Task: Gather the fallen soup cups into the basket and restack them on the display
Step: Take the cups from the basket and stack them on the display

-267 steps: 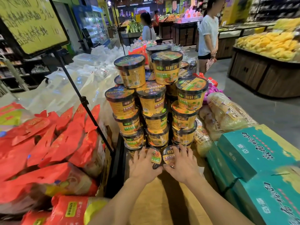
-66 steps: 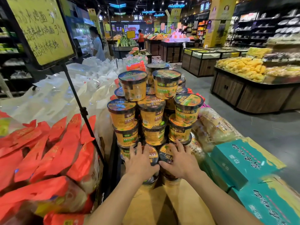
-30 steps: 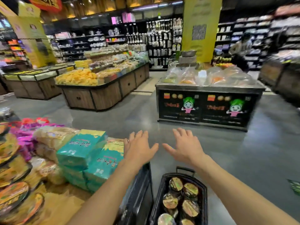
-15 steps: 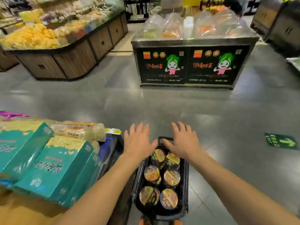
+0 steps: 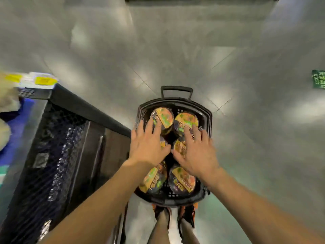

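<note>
Black plastic basket (image 5: pixel 209 117) holds six round foil-lidded soup cups (image 5: pixel 186 120). My left hand (image 5: pixel 148 146) and right hand (image 5: pixel 197 152) hover over its middle pair, fingers (image 5: pixel 140 127) spread, gripping nothing. Next, I judge, each must curl round a cup for restacking.

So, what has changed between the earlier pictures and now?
Both hands let go of the cups stacked on the display, turned away to the basket on the floor, and came down. The left hand and right hand now lie spread over the soup cups, gripping nothing; contact is unclear. Unchanged in the last moments: six cups stand in the basket, and the hands are empty.
</note>
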{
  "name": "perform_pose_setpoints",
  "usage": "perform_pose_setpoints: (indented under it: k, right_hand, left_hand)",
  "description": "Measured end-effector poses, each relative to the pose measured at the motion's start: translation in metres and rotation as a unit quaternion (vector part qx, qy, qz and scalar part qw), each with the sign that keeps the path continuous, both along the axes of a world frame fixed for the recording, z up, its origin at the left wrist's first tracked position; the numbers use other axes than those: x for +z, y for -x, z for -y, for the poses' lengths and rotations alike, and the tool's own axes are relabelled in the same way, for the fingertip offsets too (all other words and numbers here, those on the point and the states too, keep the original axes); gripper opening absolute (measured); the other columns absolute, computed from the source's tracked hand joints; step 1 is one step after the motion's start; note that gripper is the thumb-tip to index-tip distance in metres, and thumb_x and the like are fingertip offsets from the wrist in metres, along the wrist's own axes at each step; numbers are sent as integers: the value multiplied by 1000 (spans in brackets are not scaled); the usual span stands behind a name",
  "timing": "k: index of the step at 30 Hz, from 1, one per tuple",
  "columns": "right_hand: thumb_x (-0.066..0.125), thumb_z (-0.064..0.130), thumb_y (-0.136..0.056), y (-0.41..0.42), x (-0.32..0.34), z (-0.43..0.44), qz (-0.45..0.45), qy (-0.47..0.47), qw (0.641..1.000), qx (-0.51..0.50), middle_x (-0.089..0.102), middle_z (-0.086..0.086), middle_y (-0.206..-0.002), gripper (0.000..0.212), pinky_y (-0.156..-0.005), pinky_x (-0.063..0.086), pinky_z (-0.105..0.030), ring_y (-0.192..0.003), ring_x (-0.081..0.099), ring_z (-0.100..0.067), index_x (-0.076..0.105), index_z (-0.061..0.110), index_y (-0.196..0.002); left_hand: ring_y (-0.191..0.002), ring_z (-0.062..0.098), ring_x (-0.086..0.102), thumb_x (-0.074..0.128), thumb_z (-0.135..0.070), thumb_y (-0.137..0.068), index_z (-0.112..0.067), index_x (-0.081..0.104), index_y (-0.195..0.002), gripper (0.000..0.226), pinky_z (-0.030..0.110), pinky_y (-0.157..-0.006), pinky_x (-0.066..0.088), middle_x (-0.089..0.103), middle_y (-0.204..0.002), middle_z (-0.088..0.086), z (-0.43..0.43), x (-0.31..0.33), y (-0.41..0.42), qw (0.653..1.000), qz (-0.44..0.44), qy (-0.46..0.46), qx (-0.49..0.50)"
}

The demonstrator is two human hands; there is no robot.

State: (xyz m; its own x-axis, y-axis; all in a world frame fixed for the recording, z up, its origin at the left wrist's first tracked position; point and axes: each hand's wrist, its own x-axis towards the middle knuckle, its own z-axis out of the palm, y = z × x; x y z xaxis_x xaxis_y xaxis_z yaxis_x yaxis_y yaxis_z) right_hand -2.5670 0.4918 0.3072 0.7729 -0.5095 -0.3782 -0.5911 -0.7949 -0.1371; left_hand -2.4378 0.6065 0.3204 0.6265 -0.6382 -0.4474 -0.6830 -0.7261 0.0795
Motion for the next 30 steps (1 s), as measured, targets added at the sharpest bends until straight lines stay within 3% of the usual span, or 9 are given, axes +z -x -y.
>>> perform_pose_setpoints:
  k: [4, 9, 15, 23, 30]
  right_hand:
    - [33, 78, -93, -4, -76, -3, -25, -5, 1000, 10, 11, -16, -171, 96, -121, 25, -59, -154, 15, -42, 8, 19, -164]
    - [35, 79, -93, -5, -140, -2, -45, -2, 999, 2, 4, -17, -172, 96, -120, 26, -63, -155, 12, -44, 7, 21, -165]
    - [51, 77, -87, 1, -173, -13, -34, 22, 999, -8, 4, -20, -170, 100, -109, 38, -63, -151, 21, -46, 20, 19, -163]
    - [53, 73, -87, -4, -153, -6, -44, 26, 999, -8, 12, -15, -170, 95, -109, 41, -62, -151, 22, -43, 21, 24, -162]
    - [47, 78, -84, -10, -71, 7, -23, 20, 1000, -6, 21, -11, -167, 94, -108, 42, -61, -149, 25, -42, 27, 26, -160]
  left_hand:
    - [-157, 34, -11, 48, -71, -93, -28, -4, -163, 98, 57, -126, 4, -10, -172, 2, 6, -80, -6, 998, -34, -52, 20]
    - [-156, 35, -15, 51, -76, -89, -31, -11, -162, 106, 58, -125, 5, -20, -170, 1, -2, -151, -10, 996, -21, -85, 33]
    - [-155, 32, -4, 70, -68, -80, -30, -11, -161, 121, 56, -120, 28, -15, -170, -2, -21, -187, -3, 996, -56, -11, 68]
    - [-150, 31, 10, 73, -67, -77, -32, -5, -162, 120, 52, -113, 36, -1, -168, -1, -15, -171, -4, 999, -30, 2, 30]
    - [-148, 30, 9, 68, -70, -78, -33, -4, -161, 115, 53, -113, 32, -2, -165, -2, -6, -89, -12, 999, -10, 33, 29]
